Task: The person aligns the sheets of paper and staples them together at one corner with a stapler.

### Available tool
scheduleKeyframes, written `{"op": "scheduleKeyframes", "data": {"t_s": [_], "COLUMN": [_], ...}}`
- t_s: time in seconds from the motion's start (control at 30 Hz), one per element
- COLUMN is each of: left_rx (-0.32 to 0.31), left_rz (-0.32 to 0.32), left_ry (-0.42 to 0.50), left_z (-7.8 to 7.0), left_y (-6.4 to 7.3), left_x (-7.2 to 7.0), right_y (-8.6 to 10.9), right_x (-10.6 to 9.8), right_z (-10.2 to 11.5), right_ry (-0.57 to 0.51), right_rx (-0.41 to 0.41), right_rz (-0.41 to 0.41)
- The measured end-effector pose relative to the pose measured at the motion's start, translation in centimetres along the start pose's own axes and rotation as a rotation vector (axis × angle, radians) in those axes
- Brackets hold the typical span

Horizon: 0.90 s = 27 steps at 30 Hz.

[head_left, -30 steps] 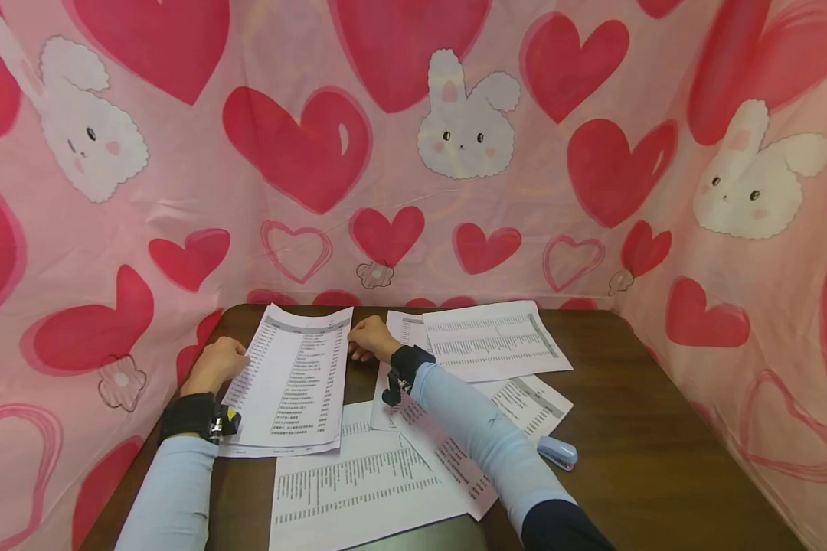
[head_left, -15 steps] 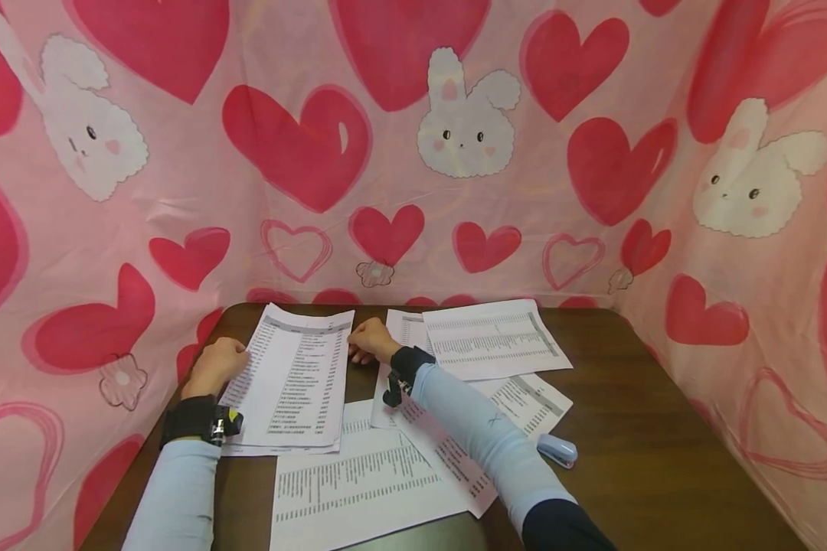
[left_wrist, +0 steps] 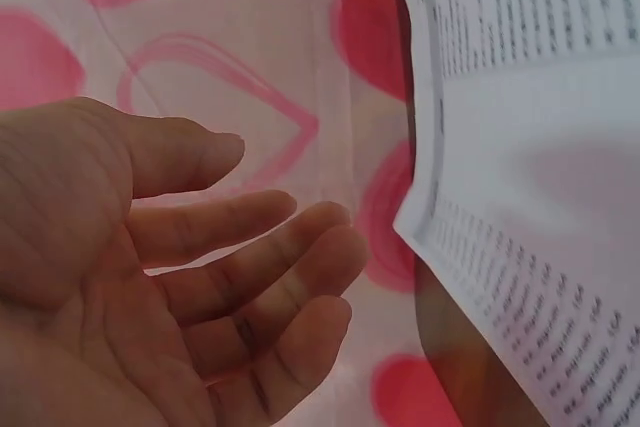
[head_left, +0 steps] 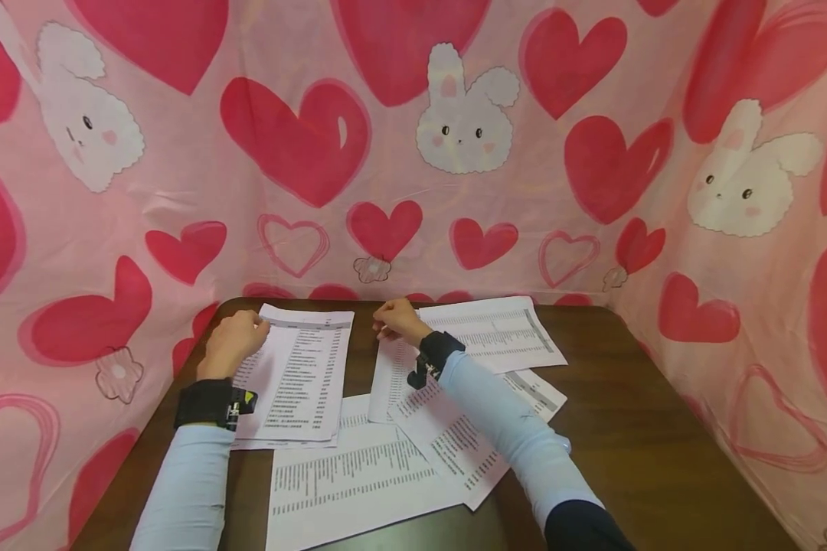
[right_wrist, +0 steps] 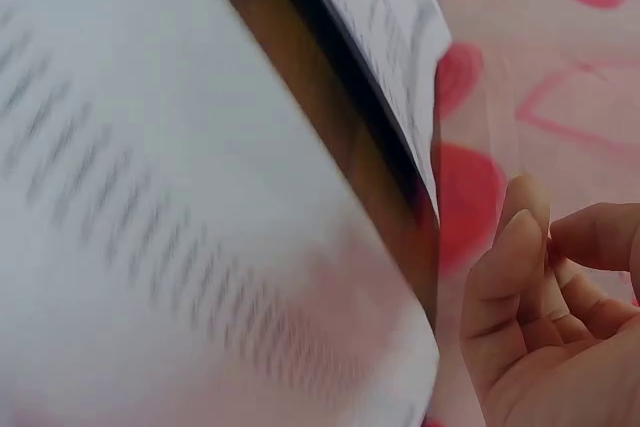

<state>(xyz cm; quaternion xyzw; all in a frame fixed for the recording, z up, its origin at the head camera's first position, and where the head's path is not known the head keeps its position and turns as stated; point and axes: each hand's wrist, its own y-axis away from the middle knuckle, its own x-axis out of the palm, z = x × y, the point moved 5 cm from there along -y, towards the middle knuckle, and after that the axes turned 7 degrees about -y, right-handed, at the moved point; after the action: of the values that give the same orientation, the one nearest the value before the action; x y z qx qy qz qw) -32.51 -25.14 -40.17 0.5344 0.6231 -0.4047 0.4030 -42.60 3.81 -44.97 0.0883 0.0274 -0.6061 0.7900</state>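
A stack of printed sheets [head_left: 292,383] lies on the left of the table, its lower edges slightly out of line. My left hand [head_left: 234,340] is over its upper left side. In the left wrist view, that hand [left_wrist: 200,267] has its fingers loosely bent, a gap between them and the paper's edge [left_wrist: 430,147]. To the right of the stack, my right hand [head_left: 401,320] hovers by the top of another printed sheet [head_left: 391,375]. Its fingers are loosely curled with nothing between them in the right wrist view, beside a blurred printed sheet [right_wrist: 180,197].
Another sheet [head_left: 496,333] lies at the back right, overlapping others. A slanted sheet [head_left: 448,451] and a larger sheet [head_left: 358,490] lie nearer the front. A light blue stapler [head_left: 563,441] is mostly hidden behind my right forearm. A pink heart-patterned cloth [head_left: 400,184] surrounds the brown table [head_left: 648,459].
My left hand has moved up and right along the stack's edge. My right hand has moved right and up, away from the stack. The forearm now covers most of the stapler.
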Motion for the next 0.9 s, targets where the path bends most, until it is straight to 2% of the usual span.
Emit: {"op": "scheduleKeyframes", "data": {"t_s": [0.27,0.4,0.57,0.7,0.9], "left_rx": [0.043,0.097,0.176,0.197,0.224], "left_rz": [-0.044,-0.046,-0.072,-0.080,-0.073], "left_ry": [-0.043,-0.044,-0.033,-0.004,0.028], "left_z": [-3.5,-5.7,-8.2,-10.2,-12.9], "left_y": [-0.2,-0.3,-0.3,-0.1,-0.2], "left_x": [0.1,0.6,1.5,2.3,3.2], "right_y": [0.8,1.8,2.3,2.7,3.6], "right_x": [-4.9,-7.1,-9.1,-10.6,-12.7], "right_z": [0.1,-0.1,-0.8,-1.5,-1.3], "right_ry": [0.026,0.109,0.148,0.148,0.190], "right_rx": [0.037,0.051,0.070,0.083,0.066], "right_rz": [0.031,0.012,-0.006,-0.026,-0.047]}}
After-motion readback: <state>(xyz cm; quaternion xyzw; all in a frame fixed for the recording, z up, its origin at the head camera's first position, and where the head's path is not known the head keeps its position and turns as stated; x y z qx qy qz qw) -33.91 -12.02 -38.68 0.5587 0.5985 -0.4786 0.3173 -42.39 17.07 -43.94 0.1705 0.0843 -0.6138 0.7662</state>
